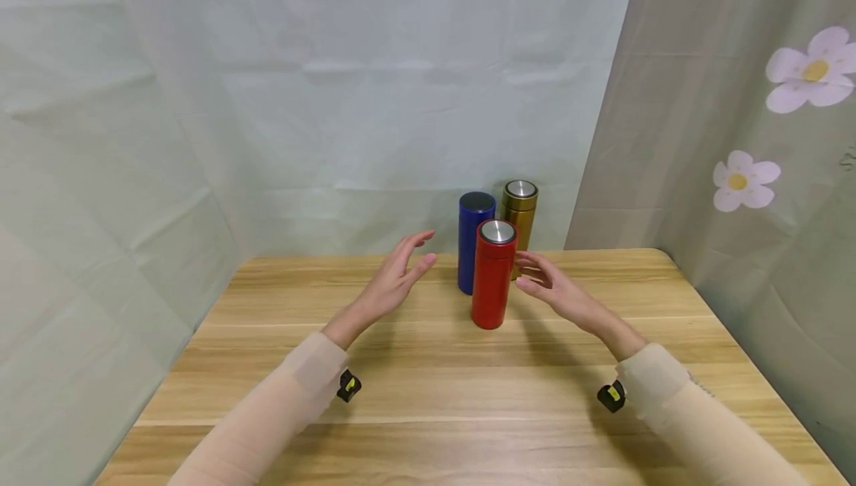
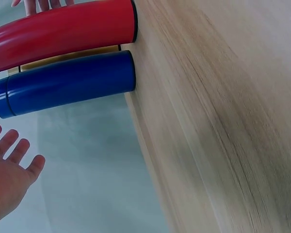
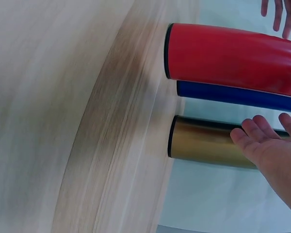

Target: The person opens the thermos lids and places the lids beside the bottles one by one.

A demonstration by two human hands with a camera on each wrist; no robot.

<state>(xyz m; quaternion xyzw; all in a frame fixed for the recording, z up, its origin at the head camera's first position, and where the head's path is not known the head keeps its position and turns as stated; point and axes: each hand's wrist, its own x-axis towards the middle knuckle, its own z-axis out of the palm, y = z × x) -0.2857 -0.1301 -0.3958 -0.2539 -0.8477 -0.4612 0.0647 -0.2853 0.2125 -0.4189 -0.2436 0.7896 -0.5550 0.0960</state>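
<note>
Nearest you, at the lower left and lower right of the head view, your sleeves (image 1: 267, 415) reach over the wooden table (image 1: 468, 412). Your left hand (image 1: 394, 278) hangs left of centre, fingers relaxed and loosely spread, holding nothing, apart from the bottles. Your right hand (image 1: 560, 294), right of centre, is just beside the red bottle (image 1: 493, 278), its fingers slightly bent and gripping nothing. That red bottle stands upright right of centre, foremost of three. Behind it to the left stands the blue bottle (image 1: 467, 248); you cannot tell whether they touch. Farthest back, the gold bottle (image 1: 524, 227) stands before the pale cloth (image 1: 401, 99). These bottles are tall and narrow, so a high, one-sided push could tip the red one into the blue, and careless right knuckles could knock the gold.
</note>
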